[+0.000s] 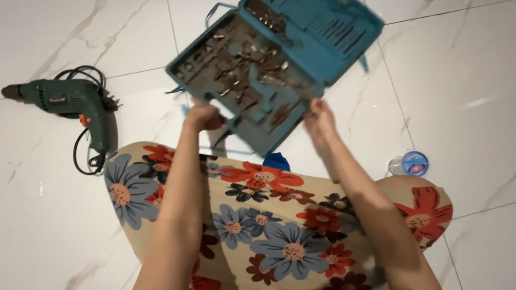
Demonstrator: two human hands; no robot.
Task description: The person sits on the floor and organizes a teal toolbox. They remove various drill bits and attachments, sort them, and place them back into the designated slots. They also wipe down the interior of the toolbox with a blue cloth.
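Note:
An open teal plastic tool case (317, 41) is lifted off the floor and tilted, its tray full of rusty drill bits and small metal parts (240, 62). My left hand (203, 116) grips the case's near left edge. My right hand (318, 116) holds its near right corner. Both arms reach forward over my lap, which is covered by a cream dress with blue and red flowers (275, 227). The lid half with moulded slots points away from me.
A green corded power drill (72, 101) lies on the white marble tile floor (492, 103) to my left, its black cable looped beside it. A small clear container with a blue lid (410, 163) lies near my right knee. Something blue (276, 160) shows under the case.

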